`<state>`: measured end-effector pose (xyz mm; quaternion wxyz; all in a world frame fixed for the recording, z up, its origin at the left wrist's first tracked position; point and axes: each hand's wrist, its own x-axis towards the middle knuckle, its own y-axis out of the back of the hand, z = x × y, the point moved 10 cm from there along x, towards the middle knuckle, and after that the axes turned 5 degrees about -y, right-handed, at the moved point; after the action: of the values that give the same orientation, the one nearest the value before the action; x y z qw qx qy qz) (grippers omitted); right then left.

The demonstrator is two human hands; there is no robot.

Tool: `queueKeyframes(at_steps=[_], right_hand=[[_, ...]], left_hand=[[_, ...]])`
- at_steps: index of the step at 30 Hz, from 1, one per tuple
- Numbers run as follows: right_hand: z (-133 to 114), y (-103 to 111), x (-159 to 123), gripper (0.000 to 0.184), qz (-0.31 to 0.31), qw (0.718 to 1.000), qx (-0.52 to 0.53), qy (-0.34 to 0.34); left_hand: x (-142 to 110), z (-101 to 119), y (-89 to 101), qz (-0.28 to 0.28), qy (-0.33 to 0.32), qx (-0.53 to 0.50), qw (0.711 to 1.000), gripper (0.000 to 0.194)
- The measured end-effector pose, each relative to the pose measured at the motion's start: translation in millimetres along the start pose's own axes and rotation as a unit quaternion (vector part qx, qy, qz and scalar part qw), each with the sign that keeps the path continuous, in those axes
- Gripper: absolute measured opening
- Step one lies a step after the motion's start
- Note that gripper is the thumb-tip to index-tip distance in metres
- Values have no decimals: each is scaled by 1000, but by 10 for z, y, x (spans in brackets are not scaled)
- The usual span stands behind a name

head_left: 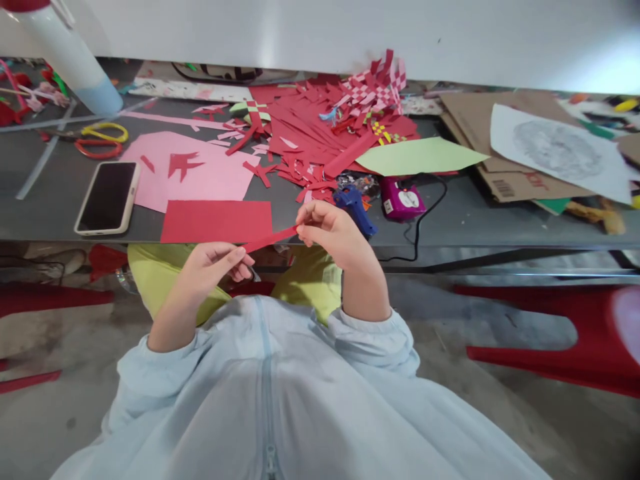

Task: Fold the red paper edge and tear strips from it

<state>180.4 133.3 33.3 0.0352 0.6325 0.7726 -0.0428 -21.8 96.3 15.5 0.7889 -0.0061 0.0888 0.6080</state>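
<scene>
A narrow red paper strip point(270, 240) stretches between my two hands, just off the table's front edge. My left hand point(216, 265) pinches its left end between thumb and fingers. At the other end, my right hand point(325, 230) is closed on the strip with its fingertips. Behind the strip lies a flat red paper rectangle point(215, 220) at the table edge. A larger pink paper sheet point(200, 177) lies partly under that rectangle, with red cut scraps on it.
Beyond my hands is a heap of red paper scraps point(310, 127). A blue glue gun point(355, 208) and purple box point(401, 200) lie right of my right hand. Phone point(107, 199), scissors point(103, 139) and bottle point(75, 63) are left; cardboard point(465, 120) is right.
</scene>
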Motion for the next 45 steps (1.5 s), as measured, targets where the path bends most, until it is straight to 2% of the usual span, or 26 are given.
queueKeyframes(at_steps=[3,8,15,23,30,33,36,39,42,45], right_hand=[[-49,-60,42,7,-31,997,-65,-10],[-32,-116,125,16,-59,991,-115,-40],[-157,-201,284,17,-66,991,-111,-34],[-330,-501,515,19,-118,983,-143,-9],[-378,-901,703,22,-188,968,-167,0],[-384,-997,808,26,-178,957,-229,16],[-404,-1061,935,29,-153,946,-285,26],[-546,-1124,1060,30,-121,947,-292,64],[-727,-1099,1208,28,-55,956,-269,103],[-780,-964,1398,29,27,965,-236,109]], left_hand=[[110,81,102,36,-31,3,999,36],[221,135,224,68,-60,19,996,33],[255,208,330,54,-71,65,994,35],[160,320,515,10,-115,134,984,32],[29,83,939,118,-67,84,987,36],[-30,10,1018,123,-63,62,988,37],[-62,-39,1018,107,-59,54,991,41],[-75,-69,1004,95,-59,51,992,41],[-89,-104,988,77,-57,63,993,43],[-118,-157,1006,73,-52,74,993,45]])
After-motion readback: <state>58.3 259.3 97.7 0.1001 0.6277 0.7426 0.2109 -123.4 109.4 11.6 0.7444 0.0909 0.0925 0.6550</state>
